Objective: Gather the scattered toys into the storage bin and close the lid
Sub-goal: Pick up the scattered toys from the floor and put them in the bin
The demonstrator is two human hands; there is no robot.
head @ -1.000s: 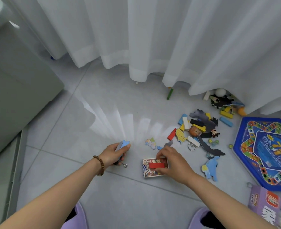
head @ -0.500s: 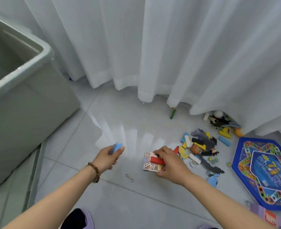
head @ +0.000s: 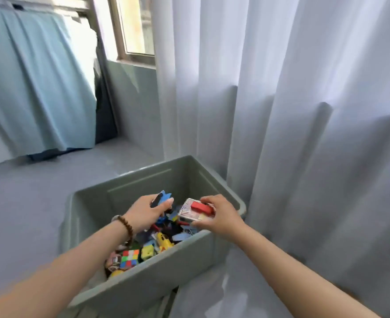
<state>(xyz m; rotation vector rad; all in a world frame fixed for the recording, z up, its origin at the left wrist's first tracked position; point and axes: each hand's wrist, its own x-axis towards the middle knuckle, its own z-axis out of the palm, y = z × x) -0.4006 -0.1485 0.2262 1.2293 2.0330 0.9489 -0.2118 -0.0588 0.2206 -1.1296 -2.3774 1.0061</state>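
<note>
The step in hand is the drop-off: both hands hover over the open storage bin [head: 166, 278], each carrying a load. The left hand [head: 150, 212], with a bead bracelet [head: 126, 226] on its wrist, has its fingers curled round a blue foam piece [head: 165, 197] and a thin dark piece beside it; what that dark piece is, the view is too soft to tell. The right hand [head: 219, 214] grips a small patterned box [head: 189, 214] between thumb and fingers, with a red block [head: 202, 207] pinned flat on top of it. Both loads are inside the line of the bin's rim, above the heap of toys [head: 164, 241] that covers its bottom, a coloured puzzle cube [head: 130, 258] near the front wall among them. The bin stands on the floor [head: 29, 203], with its far right corner against the white curtain [head: 281, 111]. The next move looks simple: loosen both grips and let the pieces fall onto the heap, keeping the box level until then so the red block does not slide off outside the rim. No lid shows in this view, so it would have to be found before the bin can be closed, and whether any toys are left outside the bin cannot be judged from here.
</note>
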